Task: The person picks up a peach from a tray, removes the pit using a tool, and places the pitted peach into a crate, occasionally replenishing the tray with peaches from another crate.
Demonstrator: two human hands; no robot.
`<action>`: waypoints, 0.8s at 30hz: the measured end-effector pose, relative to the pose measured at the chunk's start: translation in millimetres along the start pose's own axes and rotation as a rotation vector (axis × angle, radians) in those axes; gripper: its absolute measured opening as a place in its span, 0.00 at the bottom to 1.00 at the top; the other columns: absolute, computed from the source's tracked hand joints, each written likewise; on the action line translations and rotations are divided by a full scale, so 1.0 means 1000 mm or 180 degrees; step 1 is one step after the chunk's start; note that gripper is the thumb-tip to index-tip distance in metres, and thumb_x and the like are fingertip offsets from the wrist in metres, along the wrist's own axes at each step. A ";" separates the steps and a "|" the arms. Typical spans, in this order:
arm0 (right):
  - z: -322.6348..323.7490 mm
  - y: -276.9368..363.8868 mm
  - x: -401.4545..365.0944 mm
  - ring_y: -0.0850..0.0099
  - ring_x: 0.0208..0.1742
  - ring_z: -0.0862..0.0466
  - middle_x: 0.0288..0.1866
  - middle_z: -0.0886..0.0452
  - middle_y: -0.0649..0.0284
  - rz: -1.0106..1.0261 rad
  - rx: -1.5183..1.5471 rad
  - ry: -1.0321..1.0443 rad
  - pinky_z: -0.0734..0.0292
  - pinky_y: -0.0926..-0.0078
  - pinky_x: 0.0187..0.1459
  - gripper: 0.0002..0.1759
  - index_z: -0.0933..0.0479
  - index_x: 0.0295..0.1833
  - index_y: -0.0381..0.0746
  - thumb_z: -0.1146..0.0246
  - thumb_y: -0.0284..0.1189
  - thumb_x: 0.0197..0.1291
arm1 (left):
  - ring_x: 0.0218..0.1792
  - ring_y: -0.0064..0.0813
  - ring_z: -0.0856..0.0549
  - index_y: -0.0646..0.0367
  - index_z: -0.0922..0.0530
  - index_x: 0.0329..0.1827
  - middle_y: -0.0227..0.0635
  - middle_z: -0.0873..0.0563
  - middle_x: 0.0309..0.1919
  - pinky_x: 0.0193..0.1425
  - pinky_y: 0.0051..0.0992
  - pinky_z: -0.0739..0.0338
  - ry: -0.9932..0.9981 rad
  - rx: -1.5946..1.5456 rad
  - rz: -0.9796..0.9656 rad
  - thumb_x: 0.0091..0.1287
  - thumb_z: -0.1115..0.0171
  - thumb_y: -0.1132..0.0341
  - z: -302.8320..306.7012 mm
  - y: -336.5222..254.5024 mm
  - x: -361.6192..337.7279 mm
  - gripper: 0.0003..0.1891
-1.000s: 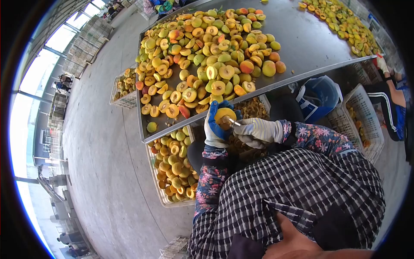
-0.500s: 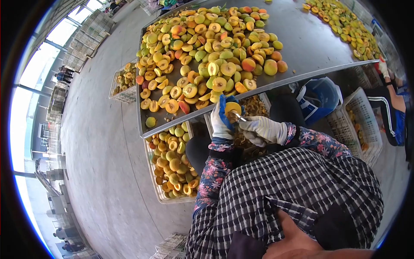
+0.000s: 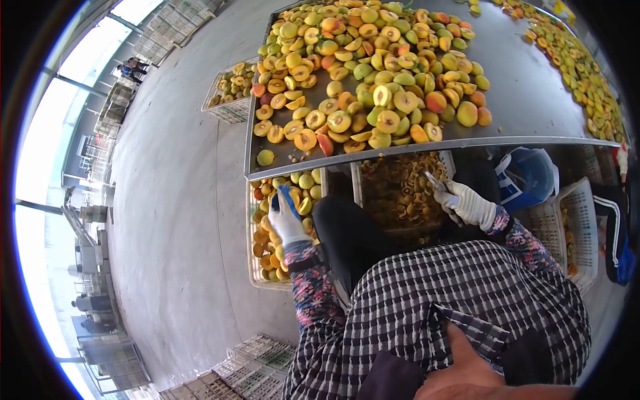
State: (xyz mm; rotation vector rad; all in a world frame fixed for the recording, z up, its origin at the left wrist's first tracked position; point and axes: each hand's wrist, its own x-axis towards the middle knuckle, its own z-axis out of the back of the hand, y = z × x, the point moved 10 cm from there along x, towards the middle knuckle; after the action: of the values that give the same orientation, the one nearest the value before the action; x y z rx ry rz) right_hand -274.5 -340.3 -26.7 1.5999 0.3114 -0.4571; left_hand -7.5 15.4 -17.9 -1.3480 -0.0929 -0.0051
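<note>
My left hand [image 3: 287, 218], in a white glove with blue-coated fingers, is over a crate [image 3: 251, 257] of peach halves at the left. Its fingers are apart, and no fruit shows in them, though their tips are partly hidden. My right hand [image 3: 469, 205], in a whitish glove, is closed round a small metal pitting tool [image 3: 435, 181] that points up and left. Beneath that tool is a crate [image 3: 358, 187] of brown pits and scraps. Ahead, a pile of whole and halved peaches [image 3: 373, 73] lies on a metal table [image 3: 513, 87].
The table's raised metal edge [image 3: 413, 147] runs above both hands. A blue bucket [image 3: 530, 177] and a white crate [image 3: 583, 227] stand at the right, near another person's leg [image 3: 607, 220]. More crates [image 3: 257, 360] are behind at the left. A bare hand [image 3: 463, 363] rests on the checked cloth.
My left hand has moved down and left to the peach crate, and the peach half it held is no longer seen. My right hand has moved right with the tool.
</note>
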 end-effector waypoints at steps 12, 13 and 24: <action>-0.023 0.012 0.022 0.81 0.21 0.28 0.27 0.28 0.71 0.0712 -0.0826 0.0028 0.32 0.80 0.22 0.13 0.28 0.49 0.42 0.39 0.39 0.71 | 0.53 0.49 0.15 0.58 0.24 0.63 0.49 0.14 0.50 0.59 0.38 0.22 0.1124 0.3031 -0.0961 0.61 0.32 0.49 -0.156 -0.067 0.047 0.31; -0.021 0.007 0.025 0.81 0.21 0.28 0.27 0.28 0.71 0.0870 -0.0969 -0.0037 0.32 0.80 0.23 0.13 0.28 0.49 0.42 0.38 0.39 0.70 | 0.54 0.49 0.15 0.57 0.25 0.63 0.49 0.14 0.50 0.59 0.39 0.22 0.1524 0.3344 -0.0464 0.59 0.31 0.49 -0.170 -0.056 0.048 0.32; -0.015 0.035 0.010 0.80 0.28 0.25 0.29 0.25 0.69 0.0441 0.0006 -0.0037 0.30 0.80 0.29 0.20 0.27 0.52 0.39 0.42 0.46 0.71 | 0.50 0.29 0.15 0.63 0.27 0.66 0.36 0.18 0.57 0.52 0.26 0.16 0.2246 -0.2068 0.0130 0.59 0.42 0.90 -0.174 -0.113 -0.034 0.29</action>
State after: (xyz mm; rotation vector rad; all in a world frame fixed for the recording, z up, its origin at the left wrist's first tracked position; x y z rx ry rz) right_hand -248.4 -328.5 0.1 1.6082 0.1900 -0.3602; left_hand -36.7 -180.4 51.5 -1.9183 0.5767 -0.5099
